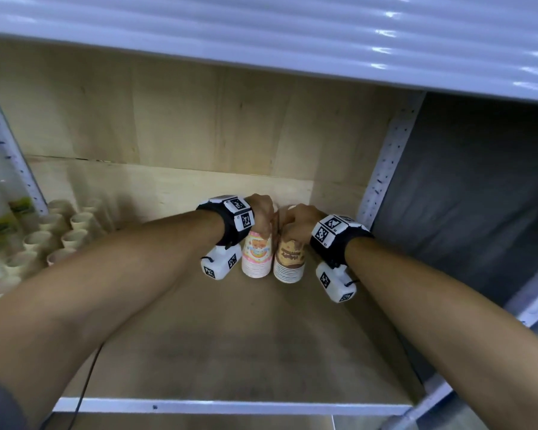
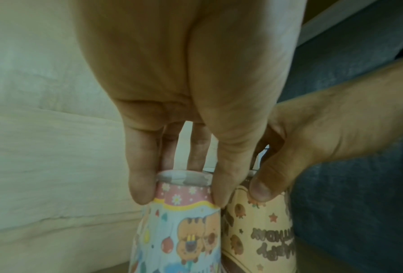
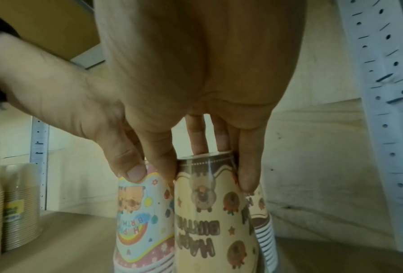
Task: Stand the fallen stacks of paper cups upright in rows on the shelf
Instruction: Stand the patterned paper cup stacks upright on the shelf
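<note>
Paper cup stacks, two: pink stack (image 1: 257,254) and brown stack (image 1: 290,259), upright, touching, mid-shelf (image 1: 230,352). Risk: I release unevenly and one tips into the other. My left hand (image 1: 261,212) pinches the pink top from above; right hand (image 1: 298,220) pinches the brown.

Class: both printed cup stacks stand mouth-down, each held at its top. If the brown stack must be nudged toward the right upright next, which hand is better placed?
Probably the right hand: its grip is already round the brown stack, while the left hand holds the pink stack.
</note>
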Tool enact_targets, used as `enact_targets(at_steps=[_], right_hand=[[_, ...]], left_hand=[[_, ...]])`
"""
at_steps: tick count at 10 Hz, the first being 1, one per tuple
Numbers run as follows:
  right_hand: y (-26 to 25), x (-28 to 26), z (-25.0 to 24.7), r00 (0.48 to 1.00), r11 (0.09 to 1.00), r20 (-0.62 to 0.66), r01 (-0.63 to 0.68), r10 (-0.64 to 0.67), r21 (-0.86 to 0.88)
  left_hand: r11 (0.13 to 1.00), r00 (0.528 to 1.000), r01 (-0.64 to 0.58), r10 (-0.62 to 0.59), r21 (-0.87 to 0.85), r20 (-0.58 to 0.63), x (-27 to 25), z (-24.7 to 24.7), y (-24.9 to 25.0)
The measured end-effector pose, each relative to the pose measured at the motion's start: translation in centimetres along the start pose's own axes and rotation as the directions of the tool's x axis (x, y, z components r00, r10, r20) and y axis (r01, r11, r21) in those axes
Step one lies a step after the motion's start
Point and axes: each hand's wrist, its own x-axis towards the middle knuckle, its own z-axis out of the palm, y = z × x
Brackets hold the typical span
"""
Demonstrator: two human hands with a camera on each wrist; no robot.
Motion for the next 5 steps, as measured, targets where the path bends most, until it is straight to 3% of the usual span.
enact_targets(at_steps=[3,5], right_hand=[[2.5,0.6,0.7,0.996,1.000,-0.094,-0.004,0.004,-0.005],[2.8,0.5,1.0,0.992,1.000,-0.125,0.022,-0.019,0.022]], left_hand=[[0.995,1.000,-0.008,0.008,0.100,0.001,1.7,0.7,1.1],[0.999,1.000,-0.008,0.007,0.054,0.013,1.7,1.0,0.9]])
